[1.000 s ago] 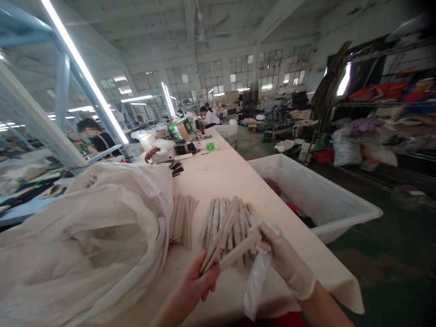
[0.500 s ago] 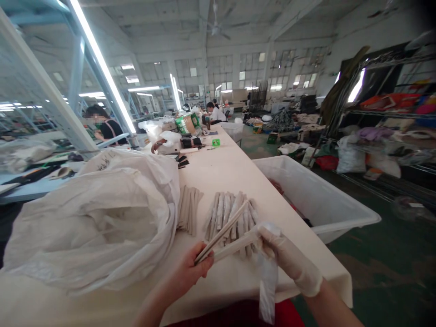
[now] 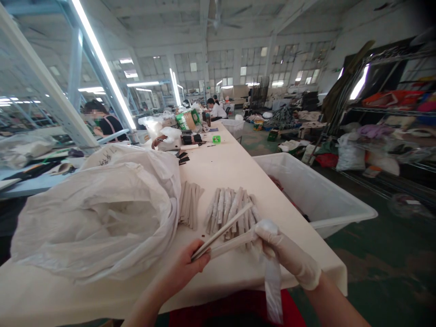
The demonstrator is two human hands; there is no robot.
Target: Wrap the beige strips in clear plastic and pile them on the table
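My left hand (image 3: 192,265), bare, is closed around the lower ends of several thin beige strips (image 3: 223,229). One strip points away up over the table, and another runs across to the right. My right hand (image 3: 289,254) wears a pale glove and pinches the far end of that crossing strip. From the same fingers a clear plastic sleeve (image 3: 273,290) hangs down past the table edge; how it meets the strip is hidden. Just beyond lies a row of plastic-wrapped strips (image 3: 221,209). To its left rests a stack of bare beige strips (image 3: 189,204).
A large white sack (image 3: 85,222) slumps over the table's left side. Right of the cloth-covered table (image 3: 225,168) stands a white plastic bin (image 3: 340,218). Bags and a green box (image 3: 216,139) sit farther along. Co-workers sit at left and far ahead.
The view has shifted slightly. Both hands keep their grip, and the strips and hanging sleeve have moved only a little.
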